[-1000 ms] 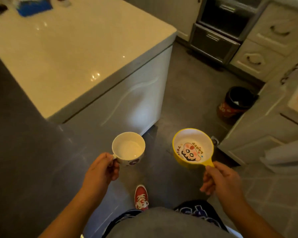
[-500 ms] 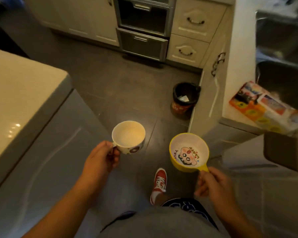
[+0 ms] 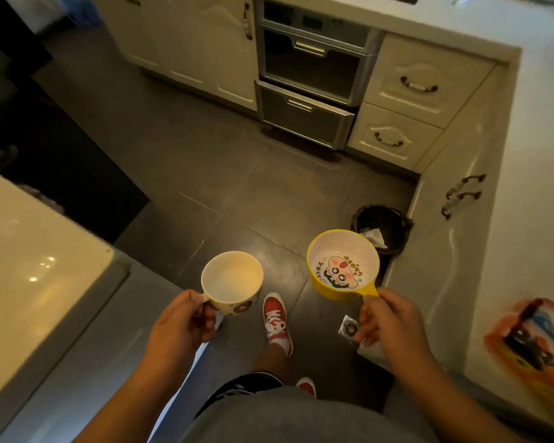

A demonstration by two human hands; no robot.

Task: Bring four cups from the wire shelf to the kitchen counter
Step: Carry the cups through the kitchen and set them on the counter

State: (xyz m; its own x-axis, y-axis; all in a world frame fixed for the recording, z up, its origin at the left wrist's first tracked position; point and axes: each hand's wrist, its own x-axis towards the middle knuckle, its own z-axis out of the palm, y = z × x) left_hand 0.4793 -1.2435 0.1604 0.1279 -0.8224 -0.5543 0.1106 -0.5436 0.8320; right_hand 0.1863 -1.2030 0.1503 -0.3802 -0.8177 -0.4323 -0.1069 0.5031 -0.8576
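My left hand (image 3: 181, 321) grips the handle of a white mug (image 3: 232, 282) with brown marks on its side, held upright over the floor. My right hand (image 3: 386, 321) holds the short handle of a yellow cup (image 3: 343, 270) with a cartoon face printed inside. Both cups are empty and level, about a hand's width apart. The kitchen counter (image 3: 525, 193) runs along the right side, its white top just right of the yellow cup. The wire shelf is out of view.
A white island top (image 3: 29, 266) is at the left. A black bin (image 3: 383, 227) stands on the dark floor by the counter's cabinet doors. An oven and drawers (image 3: 307, 87) lie ahead. A colourful package (image 3: 531, 343) lies on the counter. My red shoe (image 3: 275, 321) is below.
The view has swung right and forward: the island has slid off to the left and the counter, bin and oven have come closer. Both hands still carry their cups.
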